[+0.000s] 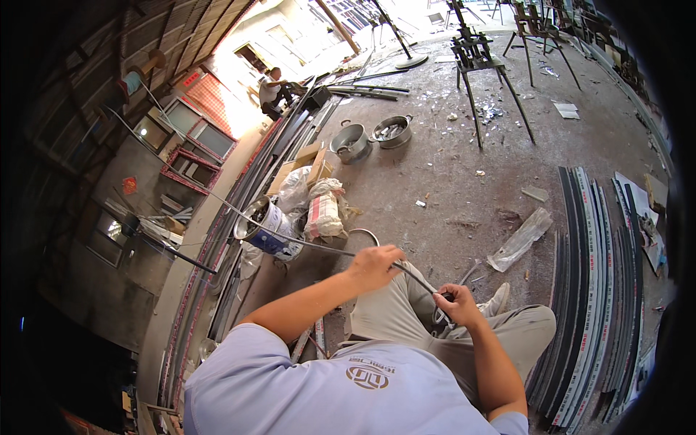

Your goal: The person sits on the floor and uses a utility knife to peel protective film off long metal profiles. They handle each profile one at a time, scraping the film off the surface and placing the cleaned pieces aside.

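Observation:
A long, thin flexible strip (319, 248) comes in from the upper left, sags across the floor area and reaches my lap. Above my left thigh, my left hand (375, 267) is closed around it. Between my hands the strip looks dark and curves down to the right. My right hand (460, 304) grips its other end, by my crossed legs. A small dark round part shows at these fingers; whether it belongs to the strip cannot be told. Thin loops hang just below the right hand, partly hidden by it.
Bundled long profiles (591, 290) lie to my right, near a clear plastic wrapper (520, 239). Left of me stand a paint bucket (274, 230) and a wrapped bundle (324, 214). Farther off are two metal basins (351, 143), a machine stand (475, 58) and a seated person (272, 93).

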`<move>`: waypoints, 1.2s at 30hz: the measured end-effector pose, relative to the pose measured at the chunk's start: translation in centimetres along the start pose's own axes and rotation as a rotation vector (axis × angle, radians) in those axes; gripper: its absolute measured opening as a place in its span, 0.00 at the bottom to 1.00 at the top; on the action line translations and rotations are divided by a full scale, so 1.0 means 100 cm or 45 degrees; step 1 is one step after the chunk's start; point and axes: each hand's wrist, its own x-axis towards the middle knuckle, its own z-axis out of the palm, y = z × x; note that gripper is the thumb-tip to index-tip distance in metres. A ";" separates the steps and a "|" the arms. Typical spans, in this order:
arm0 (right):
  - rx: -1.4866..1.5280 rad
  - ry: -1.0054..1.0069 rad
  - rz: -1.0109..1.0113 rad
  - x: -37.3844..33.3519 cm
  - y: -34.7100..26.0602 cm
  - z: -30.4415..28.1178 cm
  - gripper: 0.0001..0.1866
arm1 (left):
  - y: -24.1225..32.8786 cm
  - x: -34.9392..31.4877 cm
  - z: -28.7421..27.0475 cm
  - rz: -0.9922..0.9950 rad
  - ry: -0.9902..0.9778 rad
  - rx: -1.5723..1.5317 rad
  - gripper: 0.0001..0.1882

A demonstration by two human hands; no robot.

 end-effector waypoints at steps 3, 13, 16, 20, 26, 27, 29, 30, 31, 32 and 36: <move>-0.311 0.121 -0.081 0.000 -0.009 -0.011 0.11 | -0.039 0.003 -0.035 0.031 0.103 0.173 0.09; -0.314 0.636 0.007 0.013 0.027 -0.051 0.13 | -0.189 0.002 -0.292 -0.031 0.478 0.985 0.04; -0.239 0.706 0.017 0.019 0.028 -0.056 0.13 | -0.206 -0.009 -0.369 0.025 0.491 1.304 0.05; -0.498 0.786 -0.023 0.024 0.024 -0.041 0.13 | -0.227 -0.051 -0.432 -0.069 0.508 1.484 0.06; -0.293 0.810 0.117 0.021 0.026 -0.058 0.12 | -0.244 -0.054 -0.424 0.052 0.593 1.528 0.08; -0.282 0.811 0.109 0.023 0.027 -0.058 0.11 | -0.261 -0.061 -0.409 -0.220 0.737 1.268 0.10; -0.257 0.825 0.095 0.025 0.033 -0.059 0.11 | -0.298 -0.064 -0.365 -0.618 0.926 0.817 0.22; -0.219 0.830 0.084 0.026 0.038 -0.062 0.11 | -0.321 -0.062 -0.333 -0.529 1.153 0.469 0.27; -0.181 0.830 0.074 0.027 0.043 -0.065 0.11 | -0.343 -0.064 -0.309 -0.579 1.166 0.285 0.29; -0.154 0.844 0.062 0.028 0.045 -0.070 0.11 | -0.353 -0.054 -0.264 -0.608 1.265 0.222 0.28; -0.404 0.848 0.010 0.028 0.044 -0.067 0.15 | -0.401 -0.084 -0.072 -1.061 1.199 0.001 0.27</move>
